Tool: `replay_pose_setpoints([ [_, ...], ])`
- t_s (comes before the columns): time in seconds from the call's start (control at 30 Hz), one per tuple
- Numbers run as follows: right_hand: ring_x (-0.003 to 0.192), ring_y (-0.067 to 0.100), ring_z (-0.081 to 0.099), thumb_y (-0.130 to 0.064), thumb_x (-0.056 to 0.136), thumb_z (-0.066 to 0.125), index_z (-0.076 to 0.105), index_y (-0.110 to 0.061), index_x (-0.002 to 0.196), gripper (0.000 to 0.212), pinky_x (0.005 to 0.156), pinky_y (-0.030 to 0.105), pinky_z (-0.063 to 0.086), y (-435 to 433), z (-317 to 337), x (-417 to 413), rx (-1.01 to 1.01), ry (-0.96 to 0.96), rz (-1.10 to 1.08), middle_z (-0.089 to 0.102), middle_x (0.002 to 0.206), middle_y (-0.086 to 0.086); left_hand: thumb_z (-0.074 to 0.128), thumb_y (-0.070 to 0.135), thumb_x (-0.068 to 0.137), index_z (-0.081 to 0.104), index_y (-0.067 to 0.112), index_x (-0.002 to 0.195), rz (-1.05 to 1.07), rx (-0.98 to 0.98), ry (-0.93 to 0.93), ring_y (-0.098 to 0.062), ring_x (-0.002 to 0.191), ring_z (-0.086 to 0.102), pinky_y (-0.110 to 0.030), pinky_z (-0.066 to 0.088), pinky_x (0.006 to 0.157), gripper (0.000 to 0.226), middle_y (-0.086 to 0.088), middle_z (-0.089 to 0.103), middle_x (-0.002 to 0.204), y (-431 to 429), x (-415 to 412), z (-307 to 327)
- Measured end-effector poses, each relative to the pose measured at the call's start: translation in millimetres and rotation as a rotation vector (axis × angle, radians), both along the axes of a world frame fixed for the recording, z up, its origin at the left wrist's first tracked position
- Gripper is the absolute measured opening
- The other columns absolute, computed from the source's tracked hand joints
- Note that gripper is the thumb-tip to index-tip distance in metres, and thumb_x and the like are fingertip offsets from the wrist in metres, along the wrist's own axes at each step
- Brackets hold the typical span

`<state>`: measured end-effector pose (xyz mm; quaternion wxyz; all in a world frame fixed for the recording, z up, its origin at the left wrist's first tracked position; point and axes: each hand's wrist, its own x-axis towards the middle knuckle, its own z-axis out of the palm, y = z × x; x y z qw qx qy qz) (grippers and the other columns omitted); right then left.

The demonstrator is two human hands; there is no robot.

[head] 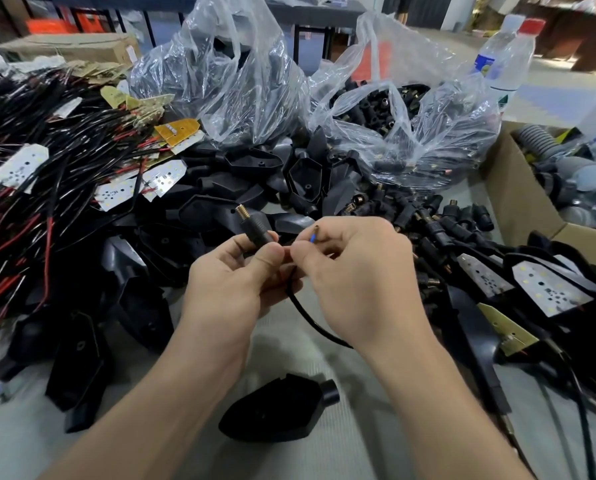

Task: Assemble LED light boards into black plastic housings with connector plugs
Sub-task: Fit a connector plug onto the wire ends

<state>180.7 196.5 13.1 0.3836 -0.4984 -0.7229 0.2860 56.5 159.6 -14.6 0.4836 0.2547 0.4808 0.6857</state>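
Left hand [227, 282]: plug [255, 227]; right hand [355, 282]: wire [309, 315]

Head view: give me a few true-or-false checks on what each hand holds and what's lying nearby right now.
1. The left hand grips a black connector plug with a brass threaded tip. True.
2. The right hand holds nothing. False: it pinches a blue-tipped wire end.
3. A lone black housing lies on the table between the forearms. True.
4. The bottle at far right has a green cap. False: its cap is red.
5. The clear bag behind the hands holds black plugs. True.
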Motion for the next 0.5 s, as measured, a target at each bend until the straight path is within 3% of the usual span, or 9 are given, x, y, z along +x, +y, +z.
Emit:
replay_pose_setpoints([
  [0.07,0.057,0.010,0.059,-0.029,0.089,0.072,0.070,-0.019,0.071,0.020,0.054,0.028,0.047,-1.9,0.3,-1.7,-0.008,-0.002,-0.013,0.068,0.061,-0.010,0.061,0.001,0.097,0.068,0.002,0.101,0.006,-0.003,-0.003,-0.016,0.068,0.074,-0.024,0.059,0.061,0.008,-0.011,0.077,0.081,0.1,2.9,-0.7],
  [0.17,0.049,0.005,0.052,-0.023,0.086,0.075,0.068,-0.015,0.068,0.021,0.043,0.014,0.035,-7.0,0.7,-2.8,-0.023,0.034,0.026,0.058,0.051,-0.013,0.060,0.003,0.098,0.068,0.002,0.102,0.036,-0.005,-0.018,-0.018,0.074,0.076,-0.024,0.059,0.061,0.009,-0.012,0.079,0.088,0.7,3.3,0.2],
  [0.27,0.064,-0.005,0.055,-0.019,0.083,0.079,0.063,-0.020,0.068,0.023,0.055,0.009,0.039,-8.8,0.6,-2.3,-0.035,-0.033,0.089,0.058,0.060,-0.020,0.059,0.002,0.098,0.067,0.003,0.103,0.065,-0.006,-0.001,-0.019,0.074,0.077,-0.025,0.060,0.062,0.009,-0.011,0.080,0.087,0.4,0.1,0.7],
  [0.33,0.061,-0.005,0.055,-0.019,0.083,0.081,0.062,-0.021,0.068,0.025,0.054,0.010,0.040,-8.1,0.9,-1.8,-0.059,-0.038,0.112,0.059,0.059,-0.024,0.061,0.000,0.097,0.068,0.001,0.104,0.092,-0.006,0.039,-0.021,0.073,0.076,-0.026,0.060,0.063,0.009,-0.011,0.079,0.086,1.0,-2.4,0.5],
  [0.5,0.052,0.006,0.046,-0.036,0.080,0.085,0.065,-0.025,0.068,0.027,0.052,0.025,0.037,-3.9,2.9,3.1,-0.060,-0.034,0.041,0.054,0.051,-0.011,0.064,-0.002,0.095,0.068,0.002,0.098,0.156,-0.028,0.132,-0.016,0.067,0.076,-0.024,0.060,0.061,0.006,-0.007,0.078,0.081,4.3,-10.6,-1.0],
])
